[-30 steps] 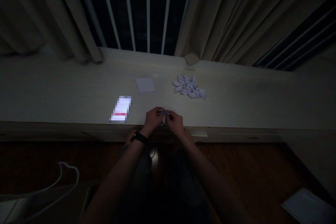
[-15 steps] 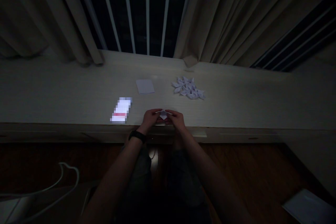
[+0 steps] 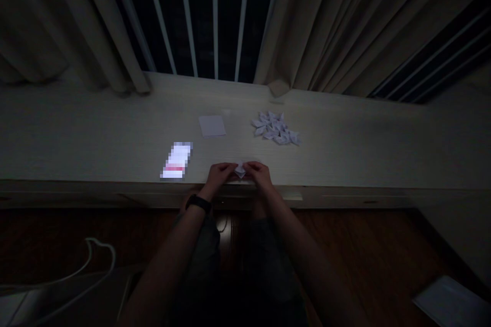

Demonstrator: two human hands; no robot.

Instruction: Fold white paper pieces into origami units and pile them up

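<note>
A small folded white paper is pinched between my two hands at the front edge of the white counter. My left hand, with a black band on its wrist, grips the paper's left side. On the right side, the fingers of my right hand are closed on the same paper. Beyond them lies a pile of several folded paper pieces. A stack of square white paper rests to the left of that pile.
A lit phone, its screen blurred out, lies left of my hands. Beige curtains and a barred window stand behind the counter. A white cable loops at the lower left. Some flat pale object is at the lower right.
Both hands have shifted slightly, and the fingers now sit closer in on the folded paper, which has turned or changed shape a little. The pile, stack and phone stay where they were.
</note>
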